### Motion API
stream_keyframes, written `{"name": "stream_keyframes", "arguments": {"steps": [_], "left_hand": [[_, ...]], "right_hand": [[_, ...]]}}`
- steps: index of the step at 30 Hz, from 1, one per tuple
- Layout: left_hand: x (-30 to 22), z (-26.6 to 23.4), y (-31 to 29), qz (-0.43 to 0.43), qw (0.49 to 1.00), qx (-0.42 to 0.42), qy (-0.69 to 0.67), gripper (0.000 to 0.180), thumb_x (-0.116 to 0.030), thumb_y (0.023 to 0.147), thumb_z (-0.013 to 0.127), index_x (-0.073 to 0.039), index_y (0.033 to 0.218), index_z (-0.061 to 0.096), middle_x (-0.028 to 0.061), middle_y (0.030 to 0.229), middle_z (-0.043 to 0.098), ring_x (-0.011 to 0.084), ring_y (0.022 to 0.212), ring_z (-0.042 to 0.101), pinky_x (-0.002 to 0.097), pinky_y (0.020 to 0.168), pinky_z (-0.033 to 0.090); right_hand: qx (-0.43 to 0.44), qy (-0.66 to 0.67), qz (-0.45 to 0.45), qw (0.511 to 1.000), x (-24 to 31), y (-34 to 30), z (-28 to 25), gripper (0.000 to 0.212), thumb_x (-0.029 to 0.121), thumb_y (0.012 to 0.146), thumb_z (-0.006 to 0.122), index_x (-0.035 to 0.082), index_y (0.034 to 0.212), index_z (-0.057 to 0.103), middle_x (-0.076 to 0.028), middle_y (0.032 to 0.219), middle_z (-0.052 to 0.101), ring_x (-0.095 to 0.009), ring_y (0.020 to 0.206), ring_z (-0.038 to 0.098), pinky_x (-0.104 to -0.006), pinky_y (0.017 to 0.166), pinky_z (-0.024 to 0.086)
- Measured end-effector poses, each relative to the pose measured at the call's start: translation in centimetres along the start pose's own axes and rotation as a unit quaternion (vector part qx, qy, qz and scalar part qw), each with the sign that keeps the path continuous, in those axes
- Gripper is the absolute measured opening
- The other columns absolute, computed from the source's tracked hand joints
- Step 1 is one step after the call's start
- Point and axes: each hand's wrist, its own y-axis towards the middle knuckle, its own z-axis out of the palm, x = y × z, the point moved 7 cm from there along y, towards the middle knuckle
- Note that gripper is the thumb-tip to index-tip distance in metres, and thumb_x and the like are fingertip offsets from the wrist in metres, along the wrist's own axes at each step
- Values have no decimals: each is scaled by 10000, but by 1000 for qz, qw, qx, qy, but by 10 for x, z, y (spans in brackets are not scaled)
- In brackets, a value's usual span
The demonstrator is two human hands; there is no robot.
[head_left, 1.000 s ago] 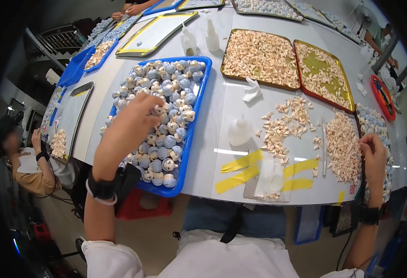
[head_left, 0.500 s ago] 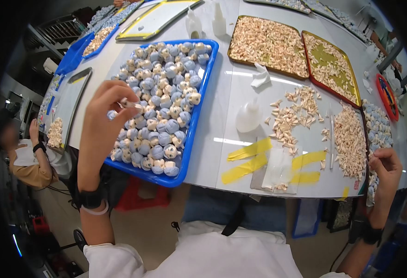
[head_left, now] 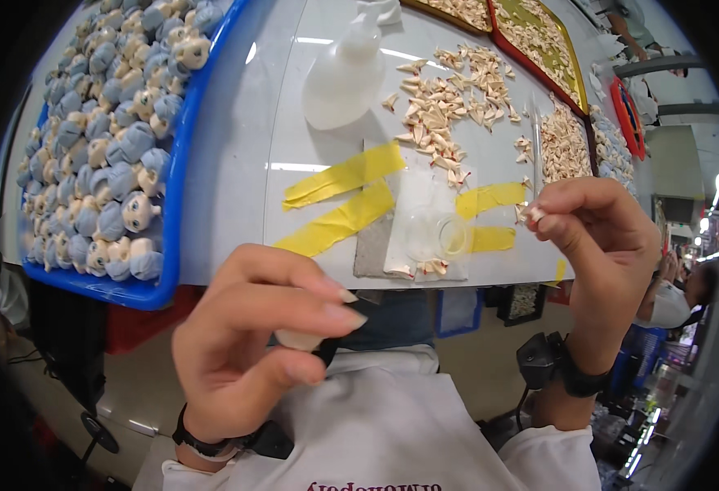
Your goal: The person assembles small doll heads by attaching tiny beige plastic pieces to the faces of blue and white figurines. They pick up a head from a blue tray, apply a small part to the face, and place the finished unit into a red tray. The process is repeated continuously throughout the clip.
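Note:
In front of my chest, my left hand curls its thumb and fingers around a pale rounded piece, mostly hidden by the fingers. My right hand is raised over the table's right front, pinching a small cream-coloured pointed piece between thumb and forefinger. Between the hands lies a white pad with a clear round dish on it. Yellow tape strips lie beside the pad. Beyond it is a loose heap of cream pointed pieces with reddish ends.
At left stands a blue tray full of small doll heads with blue-grey hair. A translucent squeeze bottle stands behind the pad. Farther back are gold-coloured trays of pieces. Another heap lies at right, near a red-rimmed basket.
My left hand has come from above the blue tray to my chest, holding a piece. My right hand has moved inward from the right edge, pinching a small piece. The view has shifted rightward and closer.

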Motion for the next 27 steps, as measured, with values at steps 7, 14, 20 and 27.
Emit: {"name": "stream_keyframes", "arguments": {"steps": [7,14,20,27], "left_hand": [[18,12,2,-103,991,-7,-84,376,-102,660,782,13,930,547,195,995,549,202,735,609,254,574,505],[20,24,3,-185,976,-42,-110,312,-59,699,743,34,939,567,237,1083,535,220,796,614,262,626,520],[17,30,-1,-160,982,-30,-101,355,-61,697,742,37,988,566,234,1091,528,227,826,611,265,673,526],[3,39,3,-84,993,42,76,365,-90,690,748,32,988,576,172,997,526,214,876,576,278,743,474]], "right_hand": [[112,-241,-181,947,26,5,45,194,-116,541,623,3,693,608,-55,720,523,-156,683,506,-256,615,384],[111,-258,-213,936,33,6,52,218,-128,526,604,3,701,609,-58,722,505,-148,670,499,-250,590,378],[163,-50,-128,977,34,-19,37,187,-39,618,689,34,744,571,-43,745,467,-123,637,473,-221,583,394],[182,59,-129,973,22,-48,45,236,52,674,765,77,812,575,-63,779,484,-119,671,486,-201,594,401]]}}
